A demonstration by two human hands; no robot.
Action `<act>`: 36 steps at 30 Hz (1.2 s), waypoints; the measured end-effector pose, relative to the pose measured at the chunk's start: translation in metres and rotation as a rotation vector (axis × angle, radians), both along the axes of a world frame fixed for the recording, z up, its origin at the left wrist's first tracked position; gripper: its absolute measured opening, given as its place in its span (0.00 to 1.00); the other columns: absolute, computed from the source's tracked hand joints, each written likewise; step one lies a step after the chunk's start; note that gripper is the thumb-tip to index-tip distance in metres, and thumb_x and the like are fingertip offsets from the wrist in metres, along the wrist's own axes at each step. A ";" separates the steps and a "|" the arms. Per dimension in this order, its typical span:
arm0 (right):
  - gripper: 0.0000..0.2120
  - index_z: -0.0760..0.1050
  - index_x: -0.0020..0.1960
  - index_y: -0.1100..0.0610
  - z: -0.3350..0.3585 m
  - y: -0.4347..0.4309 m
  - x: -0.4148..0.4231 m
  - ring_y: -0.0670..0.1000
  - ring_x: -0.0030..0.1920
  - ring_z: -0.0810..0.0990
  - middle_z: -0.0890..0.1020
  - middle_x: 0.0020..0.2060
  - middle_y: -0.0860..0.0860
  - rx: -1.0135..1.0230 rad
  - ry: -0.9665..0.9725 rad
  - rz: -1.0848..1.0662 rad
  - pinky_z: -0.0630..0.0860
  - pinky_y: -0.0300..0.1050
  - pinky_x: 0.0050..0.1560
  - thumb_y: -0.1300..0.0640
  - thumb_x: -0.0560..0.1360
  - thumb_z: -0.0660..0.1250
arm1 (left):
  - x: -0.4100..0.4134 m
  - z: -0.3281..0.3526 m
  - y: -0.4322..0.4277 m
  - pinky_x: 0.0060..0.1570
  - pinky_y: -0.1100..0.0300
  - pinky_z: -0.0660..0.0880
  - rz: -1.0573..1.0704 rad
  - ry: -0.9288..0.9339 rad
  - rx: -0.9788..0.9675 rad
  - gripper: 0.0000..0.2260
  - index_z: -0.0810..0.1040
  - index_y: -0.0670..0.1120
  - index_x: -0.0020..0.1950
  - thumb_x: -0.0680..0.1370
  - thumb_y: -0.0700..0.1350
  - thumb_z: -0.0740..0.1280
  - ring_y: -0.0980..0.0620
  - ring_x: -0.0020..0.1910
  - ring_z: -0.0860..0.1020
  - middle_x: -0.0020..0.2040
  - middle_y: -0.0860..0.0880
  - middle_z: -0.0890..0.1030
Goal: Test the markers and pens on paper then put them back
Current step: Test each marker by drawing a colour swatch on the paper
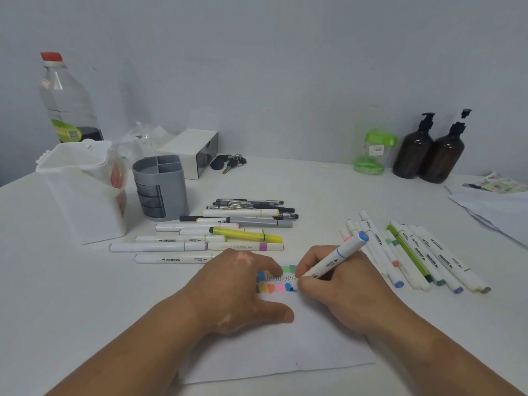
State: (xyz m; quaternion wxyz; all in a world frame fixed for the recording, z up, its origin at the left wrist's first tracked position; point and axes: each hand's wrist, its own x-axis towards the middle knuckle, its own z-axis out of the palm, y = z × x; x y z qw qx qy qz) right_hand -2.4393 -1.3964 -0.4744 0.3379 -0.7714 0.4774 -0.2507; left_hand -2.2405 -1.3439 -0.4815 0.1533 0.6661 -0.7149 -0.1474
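A white table (314, 190) is seen, and on its near part a sheet of paper (285, 352) is laid, on which the testing is being done. No pen or marker is seen rising from the grey pen holder (161, 190) at the back left, so the putting back is judged not to have been begun. A larger heap of markers and pens (228, 230) is laid between the holder and the paper, and a smaller row of markers (414, 252) is laid to the right of the sheet. Which of the two has already been tested cannot be told for certain, though the row's tip colours resemble marks on the paper. The paper is pressed flat by the left hand (237, 290), whose fingers are spread and straight. A blue-capped marker (335, 258) is gripped in writing fashion by the right hand (337, 287), close beside the left, with its lower tip at the paper. Two short rows of colour swatches (275, 287) and a black scribble are already laid down, so the testing is judged partly done, with many pens possibly left.
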 end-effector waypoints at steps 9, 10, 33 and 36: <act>0.05 0.81 0.39 0.48 0.002 0.001 -0.001 0.38 0.31 0.76 0.81 0.30 0.40 -0.011 0.035 -0.016 0.69 0.30 0.28 0.57 0.71 0.73 | -0.001 0.002 0.001 0.48 0.61 0.72 -0.001 -0.008 0.009 0.34 0.77 0.62 0.65 0.63 0.74 0.71 0.57 0.49 0.73 0.55 0.60 0.78; 0.05 0.81 0.39 0.48 0.002 0.001 -0.001 0.37 0.31 0.76 0.80 0.30 0.40 -0.020 0.031 -0.021 0.69 0.30 0.28 0.57 0.72 0.73 | -0.001 0.003 0.001 0.49 0.61 0.73 0.000 -0.009 0.012 0.34 0.77 0.62 0.65 0.63 0.74 0.71 0.57 0.49 0.73 0.54 0.60 0.77; 0.11 0.83 0.40 0.55 0.012 -0.015 -0.017 0.51 0.28 0.75 0.78 0.30 0.56 0.282 -0.782 -0.082 0.73 0.41 0.26 0.67 0.77 0.69 | 0.010 0.018 0.001 0.41 0.52 0.74 0.146 0.864 -0.095 0.13 0.72 0.52 0.57 0.82 0.34 0.56 0.50 0.36 0.73 0.44 0.53 0.84; 0.16 0.84 0.38 0.55 0.012 -0.016 -0.018 0.51 0.29 0.77 0.79 0.31 0.58 0.370 -0.883 -0.037 0.74 0.41 0.26 0.68 0.78 0.63 | 0.010 0.018 0.002 0.45 0.48 0.81 0.087 0.840 -0.098 0.07 0.73 0.52 0.59 0.84 0.40 0.60 0.50 0.37 0.79 0.49 0.50 0.86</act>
